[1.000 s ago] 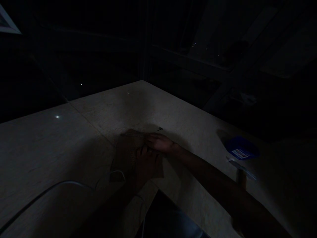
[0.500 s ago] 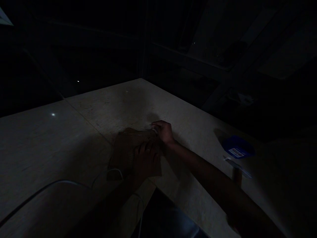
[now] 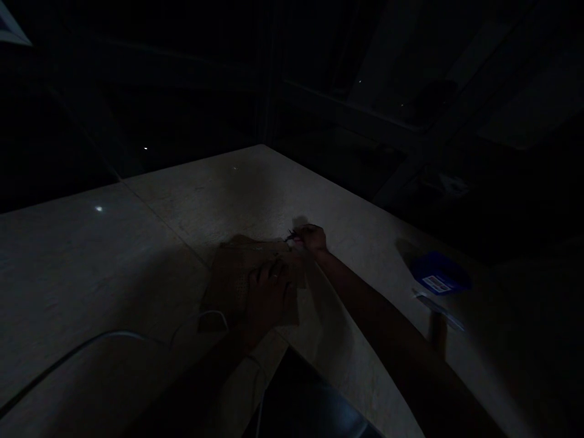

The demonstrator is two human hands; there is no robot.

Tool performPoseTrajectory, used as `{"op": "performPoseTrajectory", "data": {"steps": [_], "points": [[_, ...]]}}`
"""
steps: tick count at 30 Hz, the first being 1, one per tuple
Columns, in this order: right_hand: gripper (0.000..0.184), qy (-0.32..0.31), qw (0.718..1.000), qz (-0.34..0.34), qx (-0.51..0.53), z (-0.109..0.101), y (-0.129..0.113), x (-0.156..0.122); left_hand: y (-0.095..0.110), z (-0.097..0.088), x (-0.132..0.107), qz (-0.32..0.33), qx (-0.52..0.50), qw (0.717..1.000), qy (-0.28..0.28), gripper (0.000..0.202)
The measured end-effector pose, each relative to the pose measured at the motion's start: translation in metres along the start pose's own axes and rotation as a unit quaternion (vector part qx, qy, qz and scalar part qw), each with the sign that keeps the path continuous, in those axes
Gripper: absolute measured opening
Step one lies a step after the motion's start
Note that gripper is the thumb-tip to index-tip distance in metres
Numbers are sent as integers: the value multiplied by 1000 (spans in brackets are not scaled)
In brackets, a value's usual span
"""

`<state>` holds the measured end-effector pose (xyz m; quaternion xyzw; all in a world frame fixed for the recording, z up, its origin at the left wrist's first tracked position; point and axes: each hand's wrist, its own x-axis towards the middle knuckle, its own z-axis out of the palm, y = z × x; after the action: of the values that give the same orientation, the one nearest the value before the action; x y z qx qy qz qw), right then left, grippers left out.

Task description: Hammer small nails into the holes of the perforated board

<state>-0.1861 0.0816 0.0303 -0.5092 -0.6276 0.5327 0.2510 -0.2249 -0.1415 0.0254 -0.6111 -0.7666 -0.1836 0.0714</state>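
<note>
The scene is very dark. A brown perforated sheet (image 3: 232, 274) lies flat on a pale table (image 3: 137, 255). My left hand (image 3: 269, 295) rests flat on the sheet's right part, fingers spread, a ring on one finger. My right hand (image 3: 312, 237) is just past the sheet's far right corner, fingers pinched on a small thin dark thing (image 3: 291, 235) that sticks out to the left; I cannot make out what it is.
A white cable (image 3: 114, 337) curves over the table at the near left, ending by the sheet. A blue container with a label (image 3: 438, 277) and a tool with a wooden handle (image 3: 438, 316) lie at the right. The table corner points away from me.
My right hand has drawn away from the sheet's top edge, up and to the right, with its fingers pinched. My left hand has stayed on the sheet.
</note>
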Motion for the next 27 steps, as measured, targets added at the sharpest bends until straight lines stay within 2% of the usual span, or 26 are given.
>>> {"op": "performPoseTrajectory", "data": {"steps": [5, 7, 10, 11, 13, 15, 17, 19, 21, 23, 25, 27], "points": [[28, -10, 998, -63, -28, -12, -2, -15, 1, 0, 0, -2, -5, 1000, 11, 43], [29, -42, 993, -100, -55, -10, -2, -30, 1, -1, -1, 3, -7, 1000, 13, 43], [18, -100, 974, -170, -112, 1, -3, -57, 1, -1, -1, 12, -9, 1000, 20, 38], [17, -122, 956, -211, -165, 6, -5, -65, 1, -1, -1, 11, -8, 1000, 22, 35], [16, -159, 891, -294, -308, 15, -9, -75, 1, 0, -2, 9, -8, 1000, 26, 32], [20, -180, 830, -340, -404, 20, -14, -79, 1, 1, -2, 6, -6, 1000, 28, 31], [22, -192, 817, -345, -420, 20, -18, -78, 1, 1, -2, 4, -5, 1000, 29, 32], [24, -200, 816, -357, -408, 16, -20, -74, 1, 0, -1, 4, -5, 1000, 24, 34], [27, -196, 829, -383, -357, 9, -19, -66, 1, -2, 0, 5, -6, 1000, 17, 36], [26, -153, 875, -385, -250, 2, -15, -55, 1, -4, 0, 9, -6, 1000, 9, 39], [21, -83, 923, -345, -146, -4, -9, -42, 1, -5, 0, 10, -4, 1000, 6, 42], [17, -29, 949, -299, -94, -6, -1, -28, 1, -4, -1, 9, -2, 1000, 9, 43]]}}
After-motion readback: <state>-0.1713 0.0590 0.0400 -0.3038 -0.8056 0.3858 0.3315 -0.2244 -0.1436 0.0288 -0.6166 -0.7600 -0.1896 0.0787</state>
